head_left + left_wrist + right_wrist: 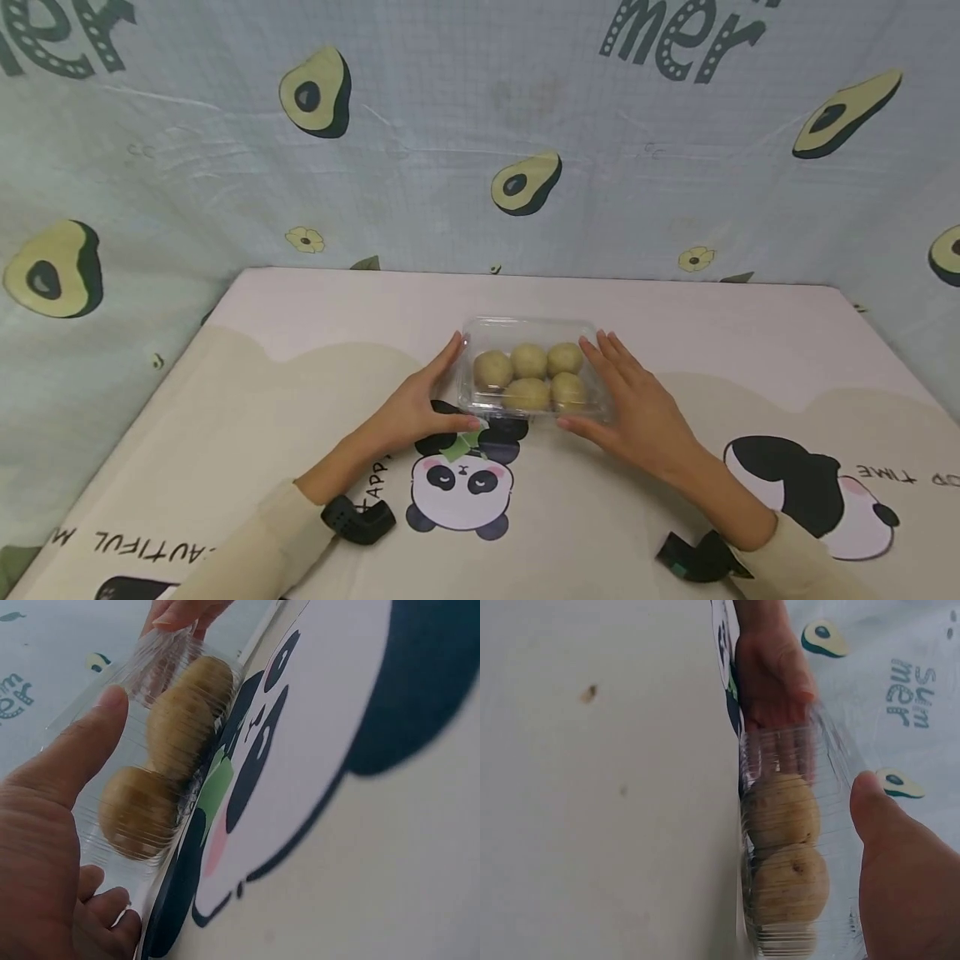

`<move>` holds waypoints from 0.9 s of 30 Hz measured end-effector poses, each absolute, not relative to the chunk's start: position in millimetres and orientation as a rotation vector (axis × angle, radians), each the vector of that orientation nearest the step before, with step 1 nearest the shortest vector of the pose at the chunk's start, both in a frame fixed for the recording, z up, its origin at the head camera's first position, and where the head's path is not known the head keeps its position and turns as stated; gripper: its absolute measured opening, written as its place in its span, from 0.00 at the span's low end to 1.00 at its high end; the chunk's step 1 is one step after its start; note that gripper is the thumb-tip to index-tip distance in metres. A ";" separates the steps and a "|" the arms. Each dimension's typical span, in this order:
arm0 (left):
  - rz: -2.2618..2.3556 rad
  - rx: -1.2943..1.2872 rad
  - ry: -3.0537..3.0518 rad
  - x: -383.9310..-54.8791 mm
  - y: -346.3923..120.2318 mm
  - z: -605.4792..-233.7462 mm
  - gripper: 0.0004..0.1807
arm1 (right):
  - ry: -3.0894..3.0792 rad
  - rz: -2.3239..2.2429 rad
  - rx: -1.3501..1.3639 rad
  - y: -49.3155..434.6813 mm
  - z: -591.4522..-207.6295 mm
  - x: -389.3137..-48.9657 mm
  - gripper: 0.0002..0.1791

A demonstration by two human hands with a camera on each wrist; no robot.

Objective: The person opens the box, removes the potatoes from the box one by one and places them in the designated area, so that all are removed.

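Note:
A clear plastic clamshell box (534, 331), lid down, stands on the table with several round tan potatoes (528, 361) inside. At its left side is my left hand (416, 408), fingertips along the wall and thumb at the near edge. My right hand (637, 412) flanks the other side, its fingers straight along the wall and its thumb at the near right corner. In the left wrist view the left thumb (101, 731) overlaps the ribbed plastic. The right wrist view shows the right thumb (874, 802) by the lid. Some of the left fingers are hidden in the head view.
The table (360, 304) has a pale cover with printed pandas (461, 492) and lettering. Behind it hangs a light blue sheet (420, 100) printed with avocados. Black wrist cameras (360, 521) sit on both of my forearms.

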State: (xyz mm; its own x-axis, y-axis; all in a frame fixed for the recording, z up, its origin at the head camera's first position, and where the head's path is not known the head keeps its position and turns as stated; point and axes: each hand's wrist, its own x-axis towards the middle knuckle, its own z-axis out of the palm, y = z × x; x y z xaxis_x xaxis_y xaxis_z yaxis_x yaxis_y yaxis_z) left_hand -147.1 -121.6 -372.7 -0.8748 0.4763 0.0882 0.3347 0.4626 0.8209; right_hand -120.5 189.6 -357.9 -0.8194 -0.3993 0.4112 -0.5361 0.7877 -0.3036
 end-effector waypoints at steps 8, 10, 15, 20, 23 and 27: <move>1.420 0.690 2.534 -145.2 -121.5 -373.6 0.62 | -2.632 0.552 0.703 183.1 -357.5 -120.2 0.53; 1.418 0.701 2.530 -146.0 -119.9 -373.7 0.62 | -2.654 0.524 0.683 183.9 -355.8 -119.0 0.53; 1.416 0.709 2.536 -148.4 -118.3 -374.3 0.62 | -2.682 0.482 0.681 185.0 -353.1 -116.9 0.52; 1.402 0.715 2.537 -149.9 -119.0 -375.8 0.62 | -2.666 0.451 0.719 185.3 -352.4 -116.3 0.51; 1.402 0.729 2.531 -150.2 -119.7 -376.9 0.62 | -2.670 0.445 0.739 185.3 -351.7 -115.6 0.50; 1.404 0.756 2.523 -150.1 -120.8 -377.9 0.62 | -2.652 0.420 0.778 184.9 -350.5 -114.6 0.49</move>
State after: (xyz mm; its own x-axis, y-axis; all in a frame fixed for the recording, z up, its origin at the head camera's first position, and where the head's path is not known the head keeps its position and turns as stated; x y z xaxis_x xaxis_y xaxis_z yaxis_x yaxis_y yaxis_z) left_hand -150.1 -120.8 -377.9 -0.8602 0.4990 0.1052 0.3523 0.4324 0.8300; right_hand -114.6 184.9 -350.5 -0.7906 -0.4615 0.4026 -0.5633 0.8059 -0.1822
